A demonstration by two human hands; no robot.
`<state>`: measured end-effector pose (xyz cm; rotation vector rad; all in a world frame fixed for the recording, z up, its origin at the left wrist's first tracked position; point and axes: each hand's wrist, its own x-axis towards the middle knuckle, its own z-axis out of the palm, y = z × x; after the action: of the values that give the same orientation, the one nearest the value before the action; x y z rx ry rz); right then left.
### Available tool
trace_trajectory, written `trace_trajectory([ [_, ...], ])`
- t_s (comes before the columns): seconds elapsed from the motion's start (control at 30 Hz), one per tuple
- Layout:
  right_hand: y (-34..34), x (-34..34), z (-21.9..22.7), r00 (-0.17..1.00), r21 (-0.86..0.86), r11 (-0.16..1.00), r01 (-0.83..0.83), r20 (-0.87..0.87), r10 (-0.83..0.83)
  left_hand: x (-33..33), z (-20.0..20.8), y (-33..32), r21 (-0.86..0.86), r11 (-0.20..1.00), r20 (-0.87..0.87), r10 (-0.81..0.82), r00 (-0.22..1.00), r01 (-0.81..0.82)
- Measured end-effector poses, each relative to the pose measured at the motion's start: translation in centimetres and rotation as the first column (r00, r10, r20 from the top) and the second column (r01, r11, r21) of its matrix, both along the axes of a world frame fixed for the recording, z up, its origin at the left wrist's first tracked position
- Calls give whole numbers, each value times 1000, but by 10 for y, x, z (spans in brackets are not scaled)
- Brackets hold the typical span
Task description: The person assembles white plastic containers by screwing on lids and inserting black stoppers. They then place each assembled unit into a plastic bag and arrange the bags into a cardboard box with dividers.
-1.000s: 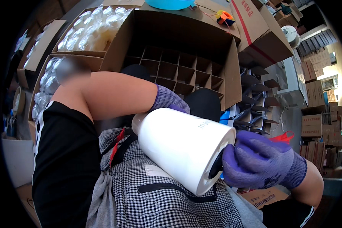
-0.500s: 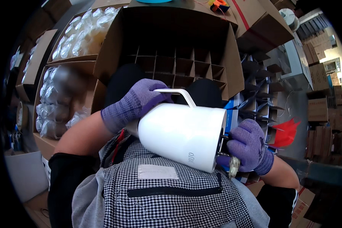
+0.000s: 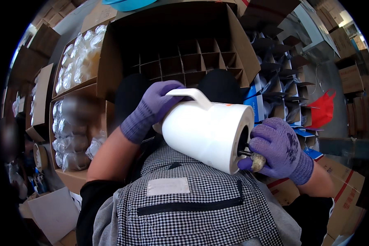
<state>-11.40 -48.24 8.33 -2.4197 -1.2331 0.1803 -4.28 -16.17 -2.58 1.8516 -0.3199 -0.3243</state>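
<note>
A white handled jug lies on its side above my lap, its open round end turned to the right. My left hand, in a purple glove, is closed on the jug's left end beside the handle; its fingertips are hidden behind. At the open end, my gloved right hand is closed around a tool with dark metal prongs and a lumpy, worn pale end. The prongs reach into the dark opening. Their tips are out of sight inside.
Beyond my knees stands a cardboard box with dividers. Boxes of plastic-wrapped pieces are on the left. To the right are a divided carton with wrapped items and a red bag. A blue basin sits at the far edge.
The jug has turned, showing more of its open end. My right hand has shifted slightly, with the tool prongs still at the opening. The whole view has also shifted.
</note>
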Motion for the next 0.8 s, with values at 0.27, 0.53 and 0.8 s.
trace_trajectory([
  [0.27,-6,-13,52,983,-253,966,43,-164,-86,20,-13,-32,82,968,4,-237,972,236],
  [0.53,-54,-28,8,944,155,936,317,39,-326,2,-48,-10,-59,995,-247,68,967,-85],
  [0.8,-7,-3,37,887,-140,976,-165,412,209,16,-15,-27,-264,949,-384,-269,883,174],
])
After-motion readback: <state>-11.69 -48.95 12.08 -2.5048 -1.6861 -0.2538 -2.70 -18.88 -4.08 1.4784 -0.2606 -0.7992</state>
